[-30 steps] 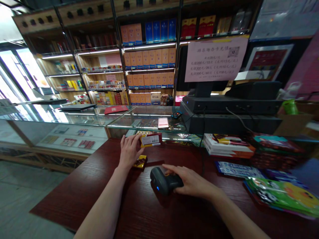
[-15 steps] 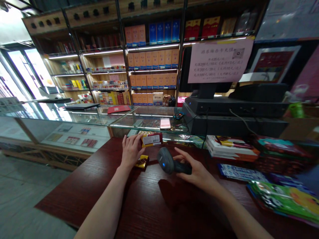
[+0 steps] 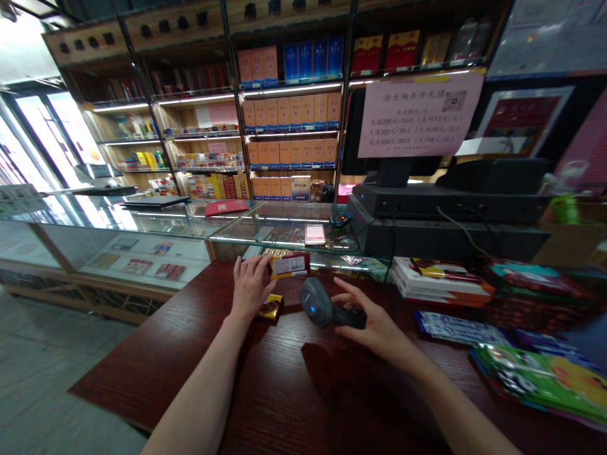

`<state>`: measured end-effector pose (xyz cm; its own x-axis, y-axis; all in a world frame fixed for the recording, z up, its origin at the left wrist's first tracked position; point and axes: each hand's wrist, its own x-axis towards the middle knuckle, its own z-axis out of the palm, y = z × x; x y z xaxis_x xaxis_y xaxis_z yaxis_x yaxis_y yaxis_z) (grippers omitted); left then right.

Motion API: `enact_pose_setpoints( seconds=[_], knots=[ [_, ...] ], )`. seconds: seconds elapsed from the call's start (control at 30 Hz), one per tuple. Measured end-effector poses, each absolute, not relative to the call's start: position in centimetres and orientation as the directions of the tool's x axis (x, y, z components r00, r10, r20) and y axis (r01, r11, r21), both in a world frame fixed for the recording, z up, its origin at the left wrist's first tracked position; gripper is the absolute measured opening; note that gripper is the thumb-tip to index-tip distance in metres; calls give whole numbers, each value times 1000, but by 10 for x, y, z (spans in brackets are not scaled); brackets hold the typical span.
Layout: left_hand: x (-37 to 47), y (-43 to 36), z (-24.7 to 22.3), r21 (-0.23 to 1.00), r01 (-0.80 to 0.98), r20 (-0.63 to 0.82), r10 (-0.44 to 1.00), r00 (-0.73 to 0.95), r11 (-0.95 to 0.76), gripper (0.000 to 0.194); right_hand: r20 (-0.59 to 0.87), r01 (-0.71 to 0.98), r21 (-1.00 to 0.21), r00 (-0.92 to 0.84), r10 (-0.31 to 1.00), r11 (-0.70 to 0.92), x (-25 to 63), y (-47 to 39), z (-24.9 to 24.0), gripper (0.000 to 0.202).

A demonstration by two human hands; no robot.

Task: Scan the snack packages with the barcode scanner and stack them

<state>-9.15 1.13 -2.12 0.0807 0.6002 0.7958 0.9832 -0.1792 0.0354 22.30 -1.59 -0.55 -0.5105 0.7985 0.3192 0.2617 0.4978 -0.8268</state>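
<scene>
My left hand (image 3: 251,284) is closed on the left end of a small red and yellow snack box (image 3: 290,265), whose white barcode label faces me. Below that hand, a second yellow and brown packet (image 3: 272,307) lies on the dark wooden table (image 3: 190,354), partly covered by my fingers and wrist. In my right hand (image 3: 363,319) is a dark grey barcode scanner (image 3: 317,303), gripped by its handle with a blue light showing on its head. The scanner is just below and right of the box, apart from it.
Right of my right hand lie stacked white boxes (image 3: 439,287), blue and white packets (image 3: 458,328) and green snack bags (image 3: 540,382). A glass display counter (image 3: 265,218) borders the table's far side. Behind the boxes stands a dark register with a monitor carrying a pink sign (image 3: 417,120).
Both hands stay nearly where they were. The scanner head has risen very slightly, and the box has hardly moved.
</scene>
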Motion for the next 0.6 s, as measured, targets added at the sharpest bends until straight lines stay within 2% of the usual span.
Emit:
enact_pose_setpoints(
  seconds=[0.3, 0.43, 0.6],
  knots=[
    [-92, 13, -23, 50, 982, 793, 604, 72, -184, 59, 323, 248, -827, -526, 787, 505, 223, -15, -7, 86],
    [-91, 12, -22, 51, 982, 800, 596, 69, -183, 60, 284, 248, -816, -615, 736, 522, 223, -14, -12, 88],
    [-91, 12, -21, 44, 982, 807, 587, 74, -184, 62, 234, 325, -740, -696, 679, 589, 224, -13, -23, 92]
  ],
)
